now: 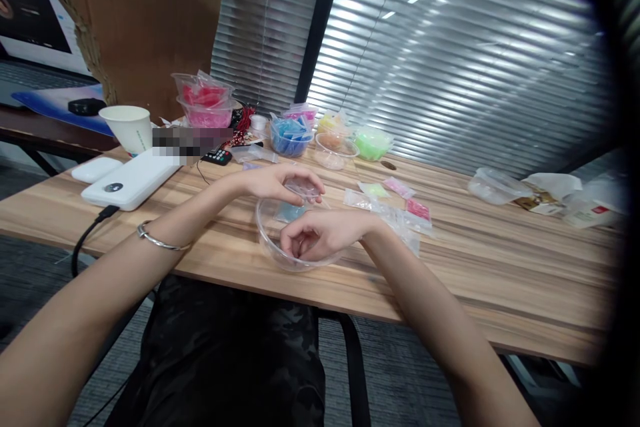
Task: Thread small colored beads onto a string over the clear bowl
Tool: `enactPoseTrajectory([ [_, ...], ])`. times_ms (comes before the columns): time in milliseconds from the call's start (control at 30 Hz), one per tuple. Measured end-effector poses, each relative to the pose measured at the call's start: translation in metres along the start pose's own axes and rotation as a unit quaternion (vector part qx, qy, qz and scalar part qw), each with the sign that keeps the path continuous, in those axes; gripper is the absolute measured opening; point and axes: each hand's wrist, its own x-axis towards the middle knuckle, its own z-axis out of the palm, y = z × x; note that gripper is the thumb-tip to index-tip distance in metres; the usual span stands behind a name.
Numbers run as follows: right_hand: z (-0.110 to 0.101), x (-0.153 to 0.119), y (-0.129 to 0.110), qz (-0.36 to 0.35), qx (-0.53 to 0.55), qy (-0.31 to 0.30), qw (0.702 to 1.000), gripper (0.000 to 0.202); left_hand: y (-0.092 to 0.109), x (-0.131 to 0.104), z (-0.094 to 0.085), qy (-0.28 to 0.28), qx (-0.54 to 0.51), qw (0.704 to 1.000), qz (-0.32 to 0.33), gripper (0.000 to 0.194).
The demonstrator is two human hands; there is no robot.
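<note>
Mid-emptying, seemingly: left hand (280,183) pinching a small clear packet (303,188) over the clear bowl (267,230) (right hand (320,233) curled, empty-looking); next needs steady tipping.

An office turned craft corner.
Grey window blinds (450,67) reflecting ceiling strip lights, a monitor (35,20) at the back, grey carpet, and a long wooden worktop (500,267) show it.

A clear bowl (280,240) sits at the wooden table's (500,273) near edge — small packets (400,203) lie just to its right. Behind it stand filled bowls (320,137); a paper cup (127,128) and power bank (131,180) lie left.
</note>
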Motion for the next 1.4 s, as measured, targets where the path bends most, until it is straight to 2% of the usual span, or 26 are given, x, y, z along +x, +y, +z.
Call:
enactPoseTrajectory([
  [600, -0.003, -0.002, 0.007, -0.007, 0.072, -0.006, 0.997, 0.015, 0.003, 0.0, 0.0, 0.004, 0.005, 1.0, -0.001, 0.037],
  [867, 0.0, -0.005, 0.0, -0.006, 0.075, 0.047, 0.996, 0.012, 0.0, -0.001, -0.002, -0.007, 0.015, 1.0, 0.008, 0.04],
  [1000, -0.001, -0.009, -0.001, -0.06, 0.096, 0.113, 0.987, 0.014, 0.0, -0.002, -0.001, 0.019, 0.033, 0.999, 0.021, 0.041],
  [1100, -0.004, -0.013, 0.001, -0.111, 0.1, 0.21, 0.966, 0.013, 0.001, -0.003, 0.0, 0.054, 0.014, 0.998, 0.007, 0.048],
  [1267, -0.01, -0.016, 0.003, -0.167, 0.08, 0.442, 0.877, 0.02, 0.003, -0.004, 0.003, 0.067, -0.036, 0.997, -0.015, 0.06],
  [1333, -0.013, -0.015, 0.003, -0.15, 0.043, 0.509, 0.847, 0.022, 0.003, -0.003, 0.004, 0.058, -0.055, 0.997, -0.011, 0.064],
  [1400, -0.014, -0.013, 0.004, -0.12, -0.004, 0.549, 0.827, 0.02, 0.002, -0.003, 0.005, 0.053, -0.07, 0.996, -0.01, 0.069],
])
